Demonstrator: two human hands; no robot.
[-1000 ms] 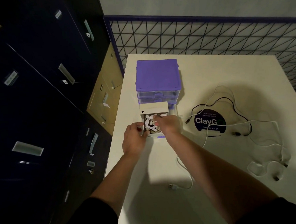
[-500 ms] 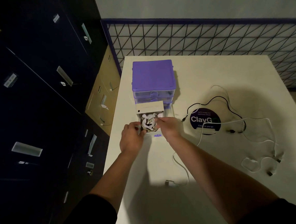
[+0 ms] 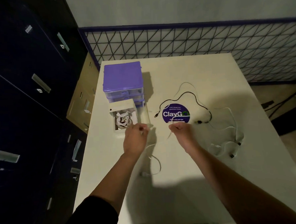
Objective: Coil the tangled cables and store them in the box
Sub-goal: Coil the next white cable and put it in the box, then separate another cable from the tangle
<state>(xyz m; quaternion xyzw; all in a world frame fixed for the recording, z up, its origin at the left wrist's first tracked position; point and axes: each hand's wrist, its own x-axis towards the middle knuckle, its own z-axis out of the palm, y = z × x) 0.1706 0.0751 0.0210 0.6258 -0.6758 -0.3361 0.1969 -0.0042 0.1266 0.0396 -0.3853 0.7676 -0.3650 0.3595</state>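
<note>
A small white box [image 3: 132, 105] stands open on the table, with coiled white cables [image 3: 123, 121] inside. My left hand [image 3: 135, 140] hovers just right of the box, fingers pinched on a thin white cable [image 3: 155, 160]. That cable loops down to a plug [image 3: 144, 174] near me. To the right, my right hand [image 3: 181, 131] is closed on a white strand of cable. A loose black cable [image 3: 195, 99] and a tangle of white cables [image 3: 231, 135] lie on the right half of the table.
A purple drawer unit [image 3: 123, 78] stands behind the box. A round purple ClayGo sticker [image 3: 175, 113] sits mid-table. Dark filing cabinets [image 3: 31, 100] line the left side. A wire mesh fence [image 3: 191, 41] runs behind the white table [image 3: 215, 176].
Both hands have left the open box and moved right and toward me. They now hold a white cable on the table. The head view has shifted a little.
</note>
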